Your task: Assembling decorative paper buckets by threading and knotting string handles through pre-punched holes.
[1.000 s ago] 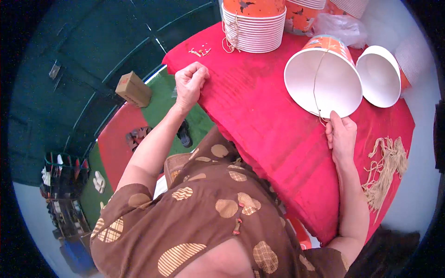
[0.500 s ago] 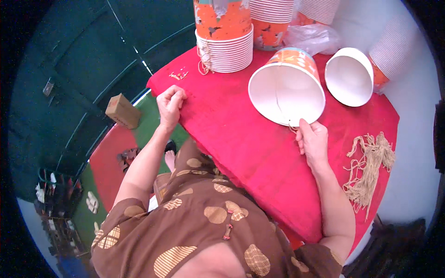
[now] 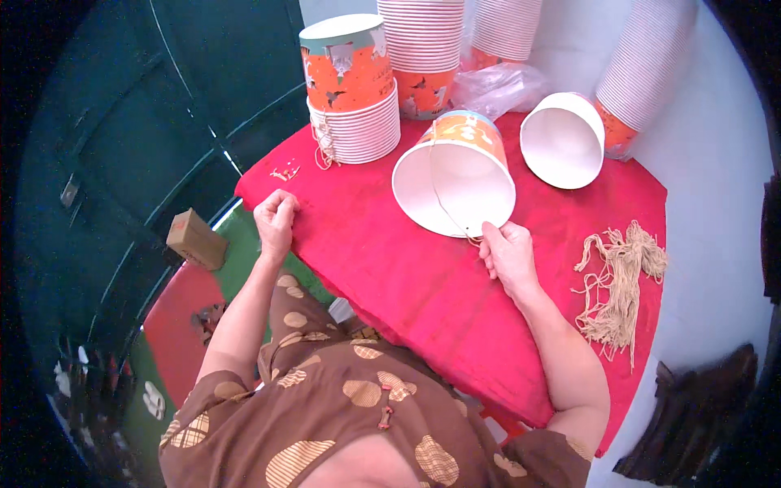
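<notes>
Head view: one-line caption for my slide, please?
Right hand pinches string at a tipped paper bucket's rim on red cloth; left hand rests fisted.

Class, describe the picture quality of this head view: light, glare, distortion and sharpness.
Head view: even, soft daylight with faint shadows; the white wall is bright; fisheye bends the red table edge and darkens the corners; the paper bucket and right hand are sharp, the rim blurs.

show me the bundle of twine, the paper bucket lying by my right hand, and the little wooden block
bundle of twine (image 3: 618,281), head view, on the middle of the tangled strands.
paper bucket (image 3: 451,195), head view, on its white inside wall.
wooden block (image 3: 195,240), head view, on its top face.
</notes>
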Demonstrator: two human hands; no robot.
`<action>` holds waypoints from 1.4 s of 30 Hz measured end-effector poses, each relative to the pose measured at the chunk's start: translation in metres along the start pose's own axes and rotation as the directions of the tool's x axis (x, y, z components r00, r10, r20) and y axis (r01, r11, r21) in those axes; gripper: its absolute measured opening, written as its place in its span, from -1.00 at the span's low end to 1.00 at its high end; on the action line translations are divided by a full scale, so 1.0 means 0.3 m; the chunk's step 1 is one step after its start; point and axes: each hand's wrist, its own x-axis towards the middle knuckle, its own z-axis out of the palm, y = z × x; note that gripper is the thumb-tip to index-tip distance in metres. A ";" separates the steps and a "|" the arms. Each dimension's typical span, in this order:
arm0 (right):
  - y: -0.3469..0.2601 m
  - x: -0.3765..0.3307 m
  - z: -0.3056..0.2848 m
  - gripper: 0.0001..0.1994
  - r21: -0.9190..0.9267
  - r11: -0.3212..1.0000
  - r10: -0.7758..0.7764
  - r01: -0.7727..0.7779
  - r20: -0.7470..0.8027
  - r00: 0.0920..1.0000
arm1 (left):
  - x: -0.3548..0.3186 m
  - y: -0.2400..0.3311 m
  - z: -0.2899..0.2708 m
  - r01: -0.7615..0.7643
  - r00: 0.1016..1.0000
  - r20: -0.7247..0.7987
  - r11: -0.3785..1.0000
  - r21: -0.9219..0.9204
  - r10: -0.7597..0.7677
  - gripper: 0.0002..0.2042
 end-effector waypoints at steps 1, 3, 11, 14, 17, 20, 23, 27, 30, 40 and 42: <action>0.002 0.002 -0.001 -0.67 -0.001 1.000 -0.003 0.003 -0.008 1.000 | -0.001 -0.002 0.002 -0.010 1.000 -0.008 1.000 -0.004 0.010 -0.82; 0.011 0.007 0.000 -0.66 -0.016 1.000 -0.003 0.003 0.000 1.000 | -0.001 -0.010 -0.002 -0.023 1.000 -0.014 1.000 -0.012 0.023 -0.82; 0.002 -0.009 -0.003 -0.66 -0.040 0.999 0.009 -0.010 -0.013 1.000 | -0.005 -0.023 -0.008 -0.053 0.999 -0.002 0.998 0.032 0.053 -0.83; 0.014 -0.006 0.000 -0.64 -0.003 1.000 0.003 -0.003 -0.003 1.000 | -0.008 -0.023 -0.010 -0.060 0.998 -0.009 0.997 0.050 0.060 -0.83; 0.013 -0.001 -0.002 -0.63 0.009 1.000 -0.002 0.001 0.014 1.000 | -0.005 -0.019 -0.007 -0.089 0.996 -0.022 0.995 0.041 0.089 -0.83; 0.004 -0.003 -0.001 -0.63 -0.003 1.000 -0.001 0.001 0.030 1.000 | -0.002 -0.032 -0.016 -0.092 0.996 -0.015 0.995 0.035 0.092 -0.84; 0.006 -0.005 -0.006 -0.64 -0.004 1.000 0.004 -0.004 0.021 1.000 | -0.007 -0.011 -0.011 0.018 1.000 0.001 0.999 0.033 -0.018 -0.84; 0.015 -0.002 -0.003 -0.64 0.039 0.999 -0.002 0.001 0.038 0.999 | -0.005 -0.024 -0.010 -0.043 0.999 -0.006 0.999 0.013 0.044 -0.84; 0.026 -0.003 0.000 -0.63 0.028 0.999 -0.045 0.044 0.033 0.998 | -0.001 -0.040 -0.010 -0.098 0.995 -0.005 0.995 0.023 0.098 -0.83; -0.002 0.003 0.000 -0.60 -0.039 0.999 -0.029 0.029 -0.001 1.000 | 0.003 -0.033 0.022 -0.168 0.983 -0.052 0.973 0.156 0.178 -0.85; -0.005 -0.002 0.002 -0.60 -0.030 0.999 -0.030 0.030 0.001 1.000 | 0.004 -0.041 0.017 -0.189 0.979 -0.050 0.968 0.165 0.200 -0.85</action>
